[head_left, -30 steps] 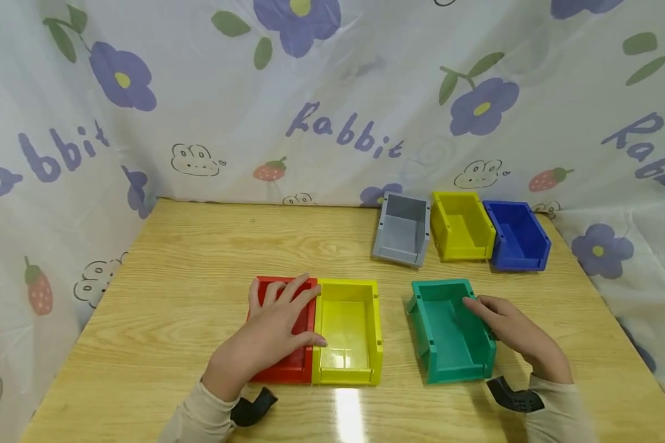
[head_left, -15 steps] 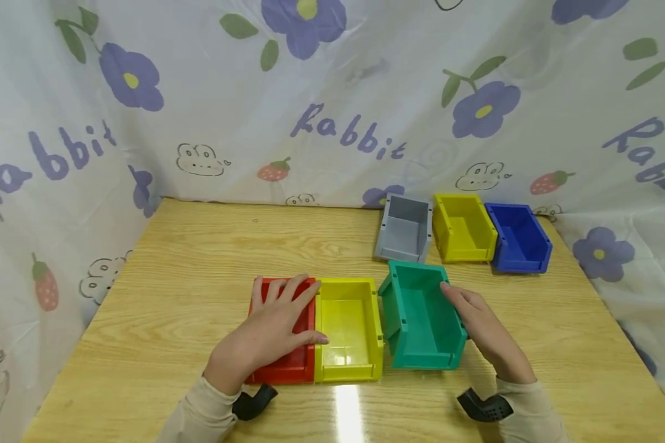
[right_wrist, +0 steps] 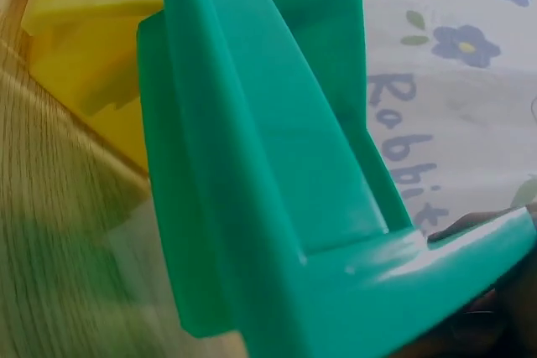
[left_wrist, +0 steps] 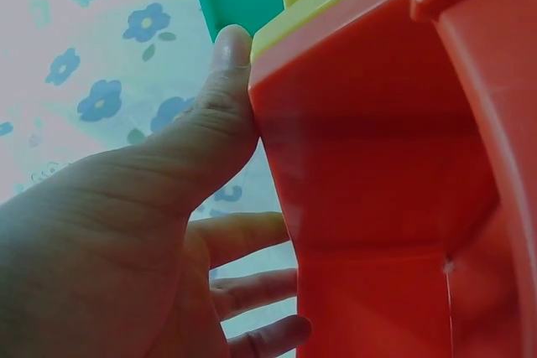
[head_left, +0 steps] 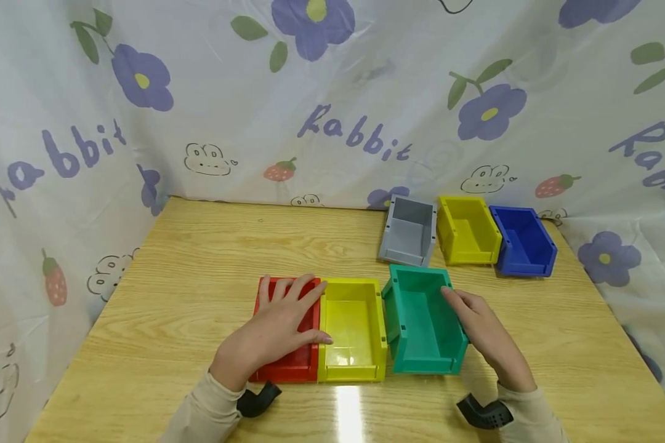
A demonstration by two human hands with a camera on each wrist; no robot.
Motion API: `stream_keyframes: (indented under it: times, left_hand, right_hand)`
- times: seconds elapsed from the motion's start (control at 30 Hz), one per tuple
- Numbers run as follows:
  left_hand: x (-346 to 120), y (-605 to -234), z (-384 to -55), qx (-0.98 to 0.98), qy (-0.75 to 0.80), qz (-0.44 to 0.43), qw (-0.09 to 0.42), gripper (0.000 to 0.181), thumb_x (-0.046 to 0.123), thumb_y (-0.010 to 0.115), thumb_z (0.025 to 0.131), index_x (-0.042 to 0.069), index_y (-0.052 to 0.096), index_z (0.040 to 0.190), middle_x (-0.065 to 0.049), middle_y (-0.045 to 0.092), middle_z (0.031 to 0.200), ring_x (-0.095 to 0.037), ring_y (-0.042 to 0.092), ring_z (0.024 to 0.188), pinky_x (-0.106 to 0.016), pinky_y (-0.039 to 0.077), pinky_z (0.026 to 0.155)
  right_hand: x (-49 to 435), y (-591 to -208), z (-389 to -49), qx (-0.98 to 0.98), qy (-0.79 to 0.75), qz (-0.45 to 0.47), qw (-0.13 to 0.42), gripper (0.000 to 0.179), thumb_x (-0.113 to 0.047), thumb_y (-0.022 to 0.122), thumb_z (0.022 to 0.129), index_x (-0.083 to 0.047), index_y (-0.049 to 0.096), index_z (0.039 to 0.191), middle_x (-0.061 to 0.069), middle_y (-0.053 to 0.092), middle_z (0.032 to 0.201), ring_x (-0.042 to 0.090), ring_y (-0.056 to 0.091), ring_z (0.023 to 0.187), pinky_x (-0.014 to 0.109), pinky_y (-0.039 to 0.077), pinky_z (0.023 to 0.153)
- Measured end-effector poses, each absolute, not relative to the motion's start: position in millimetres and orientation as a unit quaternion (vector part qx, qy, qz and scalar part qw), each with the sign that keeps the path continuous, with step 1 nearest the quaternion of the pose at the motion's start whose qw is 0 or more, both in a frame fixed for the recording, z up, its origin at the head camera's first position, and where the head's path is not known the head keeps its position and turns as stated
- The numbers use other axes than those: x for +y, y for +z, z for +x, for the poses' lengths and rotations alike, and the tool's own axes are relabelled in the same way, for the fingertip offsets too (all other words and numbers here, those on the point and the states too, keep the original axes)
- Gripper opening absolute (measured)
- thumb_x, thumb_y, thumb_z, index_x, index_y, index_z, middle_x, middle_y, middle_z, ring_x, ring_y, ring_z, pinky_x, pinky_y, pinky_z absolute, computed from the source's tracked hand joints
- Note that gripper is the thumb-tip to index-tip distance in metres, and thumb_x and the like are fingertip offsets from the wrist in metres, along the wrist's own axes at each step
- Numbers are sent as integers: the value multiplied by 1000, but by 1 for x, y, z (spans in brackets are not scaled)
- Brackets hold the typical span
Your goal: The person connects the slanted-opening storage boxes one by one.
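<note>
My left hand [head_left: 274, 329] spreads over a red plastic bin [head_left: 288, 373], its fingertips along the bin's rim. In the left wrist view its thumb [left_wrist: 228, 64] lies at the corner where the red bin meets the yellow bin [head_left: 351, 373]. These two bins stand side by side on the table. To their right, my right hand [head_left: 483, 332] grips the right side wall of a green bin [head_left: 427, 365], thumb on the inner side, other fingers hidden outside. The green bin is tilted, its left side close by the yellow bin. Its underside lip shows in the right wrist view.
At the back right of the wooden table [head_left: 221, 246] stand a grey bin [head_left: 404, 256], another yellow bin [head_left: 473, 257] and a blue bin [head_left: 526, 269]. A printed cloth [head_left: 244, 80] hangs behind the table and down its sides.
My right hand has carried the green bin leftward, from apart on the right to beside the yellow bin; it shifts little over the last half second. My left hand stays on the red bin.
</note>
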State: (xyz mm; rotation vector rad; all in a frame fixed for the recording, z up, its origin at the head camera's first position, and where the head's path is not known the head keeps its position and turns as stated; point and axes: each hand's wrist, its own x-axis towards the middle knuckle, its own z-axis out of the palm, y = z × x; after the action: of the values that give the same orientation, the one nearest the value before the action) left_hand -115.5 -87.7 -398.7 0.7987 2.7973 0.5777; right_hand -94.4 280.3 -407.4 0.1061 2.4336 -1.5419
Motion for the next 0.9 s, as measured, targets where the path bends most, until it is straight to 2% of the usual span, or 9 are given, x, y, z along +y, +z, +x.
stream_keyframes:
  times: [0.13, 0.2, 0.3, 0.37, 0.57, 0.73, 0.8, 0.9]
  left_hand:
    - [-86, -399, -117, 939, 190, 272, 94, 93, 61, 74, 88, 16, 40, 162, -14, 31, 168, -43, 28, 146, -75, 2, 119]
    - [-86, -398, -118, 938, 186, 276, 96, 92, 60, 74, 88, 17, 39, 162, -13, 31, 168, -42, 28, 147, -76, 0, 119]
    - [-84, -396, -120, 936, 178, 287, 97, 91, 59, 74, 89, 18, 40, 162, -12, 33, 167, -41, 28, 147, -76, 0, 119]
    - [-83, -395, -122, 935, 172, 295, 97, 89, 59, 74, 89, 19, 40, 162, -12, 34, 167, -41, 29, 147, -77, 1, 119]
    - [-84, -391, -125, 934, 171, 293, 109, 89, 60, 72, 90, 22, 39, 162, -14, 32, 168, -43, 27, 149, -77, 1, 120]
    - [-77, -380, -123, 939, 143, 294, 104, 90, 60, 72, 89, 20, 38, 163, -13, 34, 167, -42, 29, 149, -77, 0, 120]
    - [-62, -371, -121, 942, 122, 300, 92, 88, 63, 68, 92, 22, 37, 163, -9, 37, 167, -38, 32, 149, -75, 2, 123]
    - [-25, -357, -116, 940, 97, 324, 52, 84, 68, 57, 96, 21, 38, 163, -7, 41, 164, -35, 37, 147, -69, 11, 126]
  right_hand:
    - [286, -404, -92, 835, -528, 28, 152, 62, -53, 38, 111, 4, 58, 127, 10, 64, 96, 18, 66, 82, 34, 59, 70]
    - [291, -402, -90, 824, -539, 21, 174, 58, -51, 39, 112, 3, 57, 118, 5, 58, 86, 13, 60, 72, 28, 55, 63]
    - [297, -401, -88, 804, -561, 5, 199, 46, -45, 40, 113, -3, 52, 100, -3, 43, 71, 6, 43, 57, 22, 40, 52]
    - [297, -400, -87, 797, -571, 4, 196, 44, -43, 44, 112, -7, 43, 87, -5, 31, 66, 7, 31, 52, 23, 32, 49]
    - [288, -397, -88, 810, -569, 24, 143, 48, -45, 54, 108, -10, 41, 78, -7, 29, 60, 7, 29, 49, 22, 31, 47]
    - [286, -397, -87, 825, -551, 34, 123, 51, -46, 56, 107, -11, 38, 75, -7, 27, 59, 7, 28, 48, 22, 28, 45]
    - [287, -397, -86, 828, -547, 34, 119, 51, -46, 57, 106, -11, 39, 74, -7, 27, 59, 7, 28, 48, 23, 29, 45]
    - [290, -400, -85, 827, -548, 26, 123, 51, -46, 57, 106, -10, 41, 74, -8, 28, 57, 7, 28, 46, 23, 31, 44]
